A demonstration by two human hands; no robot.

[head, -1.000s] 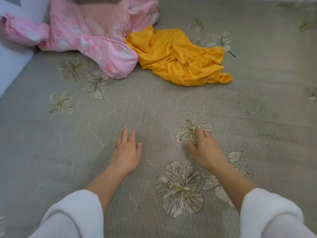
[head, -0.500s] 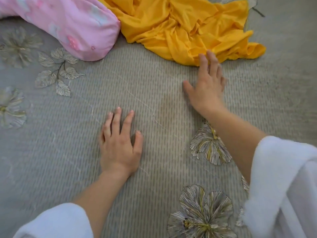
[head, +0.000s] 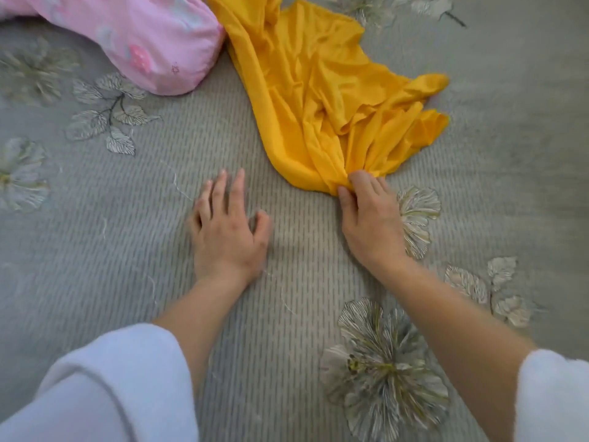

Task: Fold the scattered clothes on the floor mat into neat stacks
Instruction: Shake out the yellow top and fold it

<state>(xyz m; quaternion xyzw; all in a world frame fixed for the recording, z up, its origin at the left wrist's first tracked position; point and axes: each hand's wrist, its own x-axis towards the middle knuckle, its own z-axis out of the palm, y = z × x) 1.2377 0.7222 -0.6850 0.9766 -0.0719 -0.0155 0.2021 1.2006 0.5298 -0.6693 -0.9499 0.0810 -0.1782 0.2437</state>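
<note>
A crumpled yellow garment (head: 325, 90) lies on the grey floor mat (head: 127, 250), stretched from the top centre down toward me. My right hand (head: 369, 218) pinches its near edge, with bunched cloth between thumb and fingers. My left hand (head: 228, 231) rests flat on the mat to the left of the garment, fingers spread and holding nothing. A pink patterned garment (head: 153, 36) lies at the top left, its rounded end touching the yellow one.
The mat has a ribbed weave with embroidered flowers (head: 385, 368) and leaves (head: 108, 116) scattered over it. White fleece sleeves cover both my forearms at the bottom corners. Bare mat spreads between and in front of my hands.
My right hand reached out to the yellow garment, took hold of its edge and drew it toward me. My left hand stayed flat on the mat.
</note>
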